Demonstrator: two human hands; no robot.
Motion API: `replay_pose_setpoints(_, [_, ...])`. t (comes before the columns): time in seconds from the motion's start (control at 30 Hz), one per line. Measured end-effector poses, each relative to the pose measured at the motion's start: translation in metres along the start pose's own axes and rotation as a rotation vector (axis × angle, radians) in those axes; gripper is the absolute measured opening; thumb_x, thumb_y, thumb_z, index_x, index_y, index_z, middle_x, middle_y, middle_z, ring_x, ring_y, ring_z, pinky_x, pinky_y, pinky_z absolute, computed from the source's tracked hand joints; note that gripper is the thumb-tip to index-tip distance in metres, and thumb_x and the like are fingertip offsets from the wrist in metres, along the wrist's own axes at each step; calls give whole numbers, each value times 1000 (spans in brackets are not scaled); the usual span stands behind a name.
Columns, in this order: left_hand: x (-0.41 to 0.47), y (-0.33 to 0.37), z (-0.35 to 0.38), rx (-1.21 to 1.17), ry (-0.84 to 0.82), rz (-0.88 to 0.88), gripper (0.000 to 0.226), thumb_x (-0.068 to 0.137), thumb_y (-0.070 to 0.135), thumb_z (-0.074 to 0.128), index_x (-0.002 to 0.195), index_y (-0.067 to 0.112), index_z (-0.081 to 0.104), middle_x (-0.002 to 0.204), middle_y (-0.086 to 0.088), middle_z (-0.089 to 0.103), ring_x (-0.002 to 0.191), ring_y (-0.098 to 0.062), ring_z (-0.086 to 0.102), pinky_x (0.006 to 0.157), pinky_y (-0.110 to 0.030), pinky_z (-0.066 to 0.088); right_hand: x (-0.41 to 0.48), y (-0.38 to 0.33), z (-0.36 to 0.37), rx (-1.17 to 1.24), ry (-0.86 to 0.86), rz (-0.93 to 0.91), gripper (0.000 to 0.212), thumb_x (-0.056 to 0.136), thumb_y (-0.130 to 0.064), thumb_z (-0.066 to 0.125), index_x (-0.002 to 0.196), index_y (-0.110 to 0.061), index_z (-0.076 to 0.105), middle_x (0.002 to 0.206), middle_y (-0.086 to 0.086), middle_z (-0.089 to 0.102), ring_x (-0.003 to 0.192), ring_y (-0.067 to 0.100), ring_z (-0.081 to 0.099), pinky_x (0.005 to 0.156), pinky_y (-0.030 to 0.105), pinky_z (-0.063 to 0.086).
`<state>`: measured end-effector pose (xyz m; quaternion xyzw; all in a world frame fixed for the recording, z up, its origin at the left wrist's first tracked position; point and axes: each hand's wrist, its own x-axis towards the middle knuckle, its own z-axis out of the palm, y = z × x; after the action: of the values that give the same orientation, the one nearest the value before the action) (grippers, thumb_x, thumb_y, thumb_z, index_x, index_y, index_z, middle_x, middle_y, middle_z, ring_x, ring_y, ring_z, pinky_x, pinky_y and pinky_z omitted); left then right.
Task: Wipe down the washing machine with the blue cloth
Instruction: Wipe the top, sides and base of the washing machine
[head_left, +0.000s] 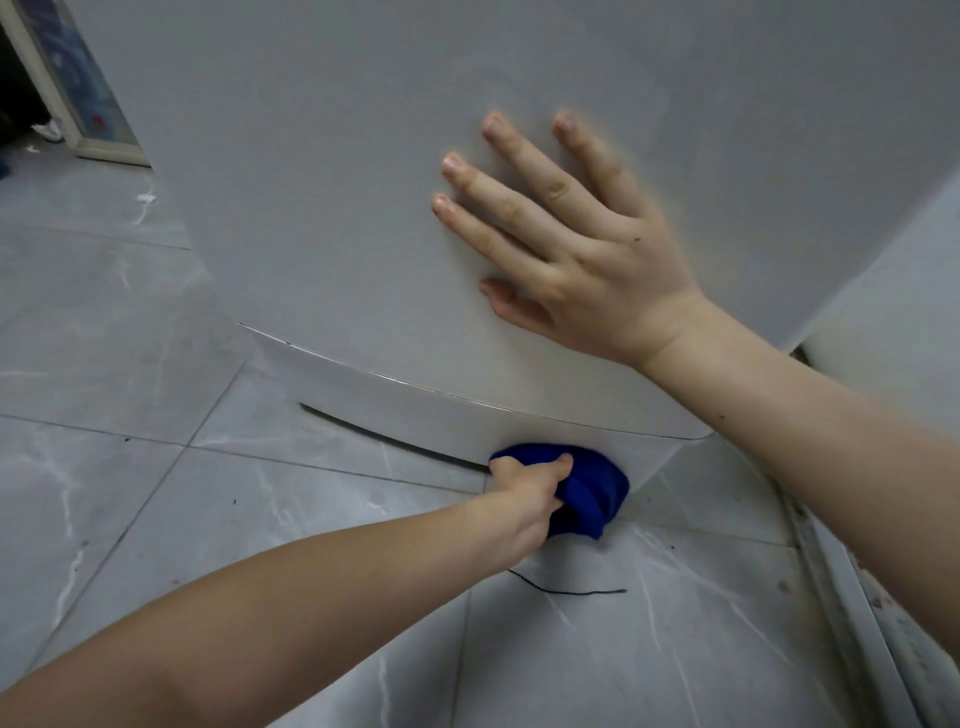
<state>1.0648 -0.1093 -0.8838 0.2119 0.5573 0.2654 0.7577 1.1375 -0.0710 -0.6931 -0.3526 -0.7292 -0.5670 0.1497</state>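
Head: blue cloth (597, 493) at washing machine (337, 208) bottom edge

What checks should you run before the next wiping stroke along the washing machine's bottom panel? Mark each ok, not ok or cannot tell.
1. Left hand grips the blue cloth: ok.
2. Cloth touches the washing machine at its bottom panel: ok.
3. Right hand rests flat on the machine: ok.
4. Floor beside the cloth free of debris: not ok, a black strand lies there.
5. Cloth damp enough: cannot tell.
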Motion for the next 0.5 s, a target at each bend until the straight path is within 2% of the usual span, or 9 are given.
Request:
replay_pose_setpoints(0.07, [1,-6,6,5,-9,-13,64,85,16,72,134,3,33,124,-14,57,101,-27,62,99,-44,49,1,0,0,3,2,0,51,99,-28,54,146,-9,54,152,9,52,140,36,49,119,52,28])
replay_pose_setpoints(0.17, [-7,-13,25,8,-69,6,59,85,17,73,130,3,38,106,-7,61,90,-19,61,100,-42,47,1,-1,1,11,14,-9,51,99,-29,54,145,-8,55,151,9,53,139,37,50,117,54,32])
replay_pose_setpoints(0.3, [-12,-20,47,5,-120,-17,46,85,14,73,121,1,47,108,-14,66,90,-23,66,83,-39,57,1,0,1,14,24,1,50,97,-26,55,144,-7,56,150,10,54,138,38,51,116,55,35])
replay_pose_setpoints(0.43, [0,-29,48,61,-81,-55,49,83,14,75,118,5,42,113,-14,62,90,-23,64,88,-41,55,2,-1,1,16,17,-5,49,97,-22,52,143,-7,57,149,10,55,138,37,51,116,54,35])
replay_pose_setpoints(0.5, [1,-35,47,62,-53,-57,46,84,14,74,115,6,41,106,-12,61,85,-20,62,80,-38,56,2,0,1,16,21,-3,49,97,-20,51,143,-7,57,149,10,55,138,37,51,116,54,34])
